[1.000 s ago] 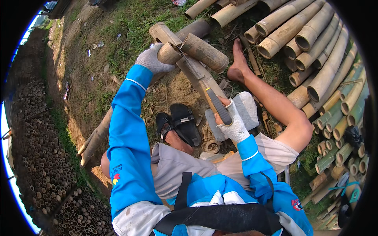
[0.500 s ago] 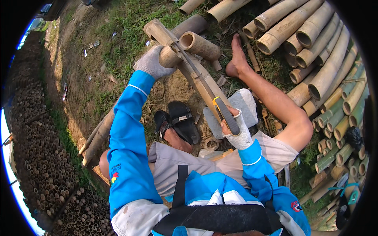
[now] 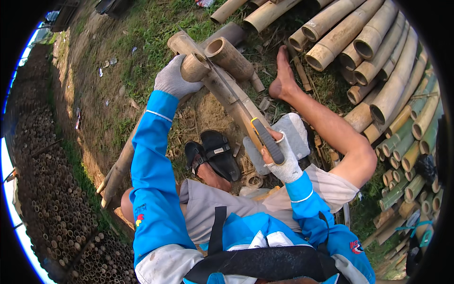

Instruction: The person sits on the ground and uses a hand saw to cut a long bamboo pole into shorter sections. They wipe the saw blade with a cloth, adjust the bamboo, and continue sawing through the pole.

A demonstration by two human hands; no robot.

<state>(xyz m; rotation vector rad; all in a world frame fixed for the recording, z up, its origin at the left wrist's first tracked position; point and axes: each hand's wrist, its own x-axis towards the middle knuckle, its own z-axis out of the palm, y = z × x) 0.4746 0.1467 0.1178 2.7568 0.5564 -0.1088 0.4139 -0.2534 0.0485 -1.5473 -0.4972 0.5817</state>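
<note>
My gloved left hand (image 3: 176, 79) is closed round a bamboo pole (image 3: 195, 69) close to its end. The pole runs back under my left arm toward the lower left. In my right hand (image 3: 283, 158), whose glove leaves fingertips bare, is the yellow and grey handle of a handsaw (image 3: 267, 140). Its thin blade slants up and left, just past the pole's end. A larger bamboo piece (image 3: 246, 111) lies beneath the blade, sloping from the upper left toward my right hand. Right of the blade, a short bamboo tube (image 3: 235, 60) lies with its open end facing up-left.
Stacked bamboo poles (image 3: 347, 35) fill the upper right, with greener ones (image 3: 409, 156) below. A pale stone block (image 3: 288, 135) sits by my right hand. My bare foot (image 3: 283, 75) and a black sandal (image 3: 220, 154) flank the work. Many cut bamboo ends (image 3: 56, 213) cover the left.
The short bamboo tube has swung round and shifted slightly left. My left hand and the pole's end have moved a little left; the saw has shifted slightly left, its blade extending farther past the pole.
</note>
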